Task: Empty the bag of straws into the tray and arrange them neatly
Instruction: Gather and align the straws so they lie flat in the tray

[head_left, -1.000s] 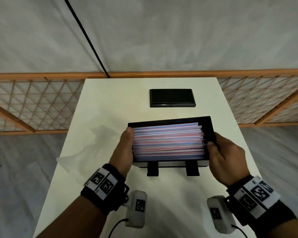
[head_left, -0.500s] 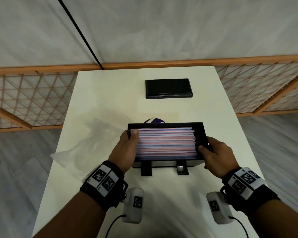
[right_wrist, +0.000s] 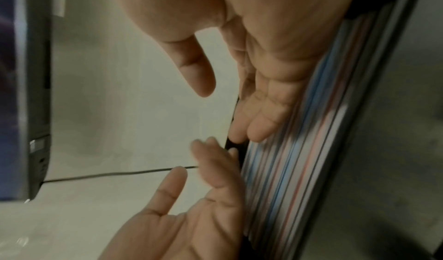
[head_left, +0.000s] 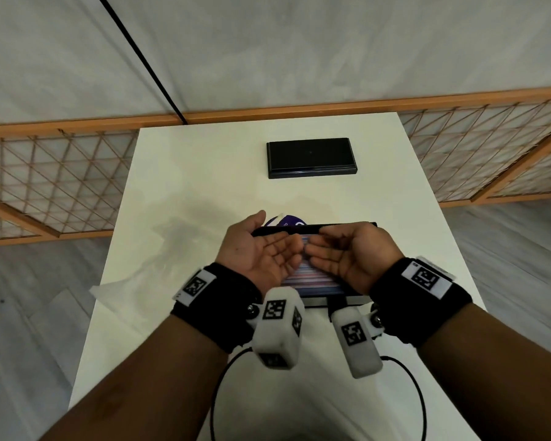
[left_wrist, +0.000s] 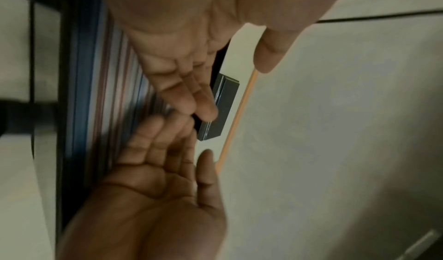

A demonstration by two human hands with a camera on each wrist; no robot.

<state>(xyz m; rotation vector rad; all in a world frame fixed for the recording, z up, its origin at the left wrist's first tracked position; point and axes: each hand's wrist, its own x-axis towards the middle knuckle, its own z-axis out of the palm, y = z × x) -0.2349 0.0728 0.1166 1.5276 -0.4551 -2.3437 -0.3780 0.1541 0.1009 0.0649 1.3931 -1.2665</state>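
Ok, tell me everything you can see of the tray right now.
The tray is a black, shallow rectangular box standing on the white table on short black feet. It is packed with straws lying side by side along its length, in blue, pink and white. Both open hands hover palm-up over it, hiding most of it; whether they touch it is unclear.

The tray (head_left: 350, 299) sits on the desk (head_left: 178, 173) near its front, with the straws (head_left: 312, 280) lying side by side in it. Both hands, left hand (head_left: 261, 254) and right hand (head_left: 347, 254), are over the straws, palms up, fingertips almost meeting. Behind the tray lies what seems a wrapper (head_left: 283, 221); farther back, a flat box (head_left: 310, 157). A crumpled bag (head_left: 131, 275) lies left.
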